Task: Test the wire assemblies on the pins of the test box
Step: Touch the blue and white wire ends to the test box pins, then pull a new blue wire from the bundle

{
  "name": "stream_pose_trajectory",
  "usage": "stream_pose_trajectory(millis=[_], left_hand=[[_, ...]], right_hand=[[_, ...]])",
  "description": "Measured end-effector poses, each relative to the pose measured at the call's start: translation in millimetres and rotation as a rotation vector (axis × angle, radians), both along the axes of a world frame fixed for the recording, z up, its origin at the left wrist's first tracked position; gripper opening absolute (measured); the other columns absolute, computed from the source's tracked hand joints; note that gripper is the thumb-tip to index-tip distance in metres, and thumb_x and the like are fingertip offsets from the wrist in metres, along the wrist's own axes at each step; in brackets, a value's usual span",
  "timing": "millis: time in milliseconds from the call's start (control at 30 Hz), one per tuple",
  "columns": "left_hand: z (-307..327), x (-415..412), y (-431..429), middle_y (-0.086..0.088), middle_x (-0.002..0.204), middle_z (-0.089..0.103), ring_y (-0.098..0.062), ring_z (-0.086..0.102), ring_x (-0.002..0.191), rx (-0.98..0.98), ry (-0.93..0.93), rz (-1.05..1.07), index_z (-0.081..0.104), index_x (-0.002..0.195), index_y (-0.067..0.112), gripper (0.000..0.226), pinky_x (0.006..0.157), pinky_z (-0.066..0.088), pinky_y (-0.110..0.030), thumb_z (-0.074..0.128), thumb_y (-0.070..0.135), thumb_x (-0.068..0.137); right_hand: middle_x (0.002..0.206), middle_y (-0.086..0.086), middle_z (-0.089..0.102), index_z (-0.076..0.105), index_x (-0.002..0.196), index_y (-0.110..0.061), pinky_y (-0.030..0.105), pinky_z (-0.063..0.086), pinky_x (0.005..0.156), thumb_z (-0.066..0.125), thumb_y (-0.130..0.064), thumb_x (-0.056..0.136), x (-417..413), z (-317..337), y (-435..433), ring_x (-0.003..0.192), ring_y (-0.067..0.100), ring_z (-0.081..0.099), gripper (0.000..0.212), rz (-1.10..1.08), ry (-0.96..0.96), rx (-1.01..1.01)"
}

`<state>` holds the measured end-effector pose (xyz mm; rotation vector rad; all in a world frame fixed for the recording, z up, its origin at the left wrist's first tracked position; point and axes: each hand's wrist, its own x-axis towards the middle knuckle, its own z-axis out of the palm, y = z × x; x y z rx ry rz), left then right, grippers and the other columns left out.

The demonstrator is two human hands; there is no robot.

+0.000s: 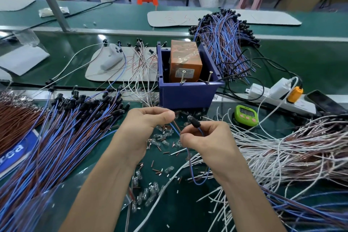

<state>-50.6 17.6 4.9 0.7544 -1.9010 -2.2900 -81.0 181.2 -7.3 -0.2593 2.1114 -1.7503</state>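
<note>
Wire assembly (194, 123): one blue-and-brown pair with a black bulb socket, held just in front of the test box (188, 96), above the counter (169, 203). Your left hand (145, 128) pinches the two free wire ends. Your right hand (209, 137) grips the leads just behind the socket. Pins (183, 79) stand on the test box's near rim, clear of the wires. Contact looks not yet made. Spread the ends so each meets its own pin, keep fingertips off the bare tips, and turn the bulb toward you to read it.
</note>
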Motion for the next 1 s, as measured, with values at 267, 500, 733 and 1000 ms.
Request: stream_pose_trajectory(millis=[267,500,733,1000], left_hand=[[-11,-5,9,0.006,0.074,0.077,-0.014,0.062,0.088,-0.067,-0.038,-0.046,0.082,0.064,0.028,0.032,0.089,0.047,-0.028,0.073,0.012,0.090],[-24,-18,-4,0.012,0.064,0.073,-0.006,0.057,0.055,-0.435,0.071,0.421,0.076,0.064,0.045,0.029,0.058,0.052,-0.026,0.081,0.028,0.087],[-21,-4,8,0.012,0.089,0.079,0.004,0.066,0.082,-0.167,0.095,-0.158,0.083,0.094,0.039,0.012,0.082,0.048,-0.026,0.077,0.036,0.084],[-25,-11,43,-0.011,0.083,0.079,-0.016,0.067,0.074,0.169,0.082,0.103,0.083,0.074,0.019,0.003,0.076,0.050,-0.027,0.081,0.018,0.076]], right_hand=[[0.060,-0.002,0.069,0.077,0.068,-0.019,0.023,0.050,0.058,0.078,-0.007,0.073,2,-1,9,0.056,0.007,0.060,0.013,-0.045,0.092,0.109],[0.061,-0.001,0.071,0.079,0.068,-0.022,0.025,0.054,0.059,0.080,-0.003,0.074,4,0,12,0.057,0.008,0.063,0.020,-0.054,0.050,0.112],[0.065,0.000,0.073,0.080,0.065,-0.021,0.014,0.053,0.062,0.080,0.005,0.072,-4,-2,3,0.064,0.009,0.068,0.027,-0.328,-0.091,-0.152],[0.066,0.010,0.073,0.077,0.064,-0.011,0.012,0.036,0.040,0.076,0.004,0.082,-7,0,1,0.038,0.005,0.045,0.024,-0.354,-0.226,-0.339]])
